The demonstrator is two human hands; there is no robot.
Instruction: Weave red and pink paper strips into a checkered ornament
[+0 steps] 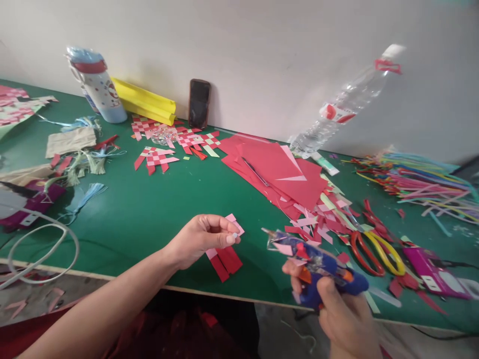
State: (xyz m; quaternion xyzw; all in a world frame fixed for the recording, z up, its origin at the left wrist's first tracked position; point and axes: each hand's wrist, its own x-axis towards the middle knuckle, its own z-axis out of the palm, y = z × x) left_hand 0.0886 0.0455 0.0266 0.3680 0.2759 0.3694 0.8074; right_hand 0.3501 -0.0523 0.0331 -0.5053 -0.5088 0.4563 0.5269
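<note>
Your right hand (344,309) wraps around the blue glue gun (320,260), while your left hand (204,235) curls, thumb near fingertips, over red-and-pink paper strips (229,262) near the counter's (149,199) front edge; whether it pinches them, I cannot tell. That piece looks barely begun, whereas several woven pieces (155,158) beyond appear assembled.

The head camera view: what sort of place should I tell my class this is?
Probably a craft workspace: the right hand holds a blue glue gun, with red paper sheets and scissors on the table.
</note>
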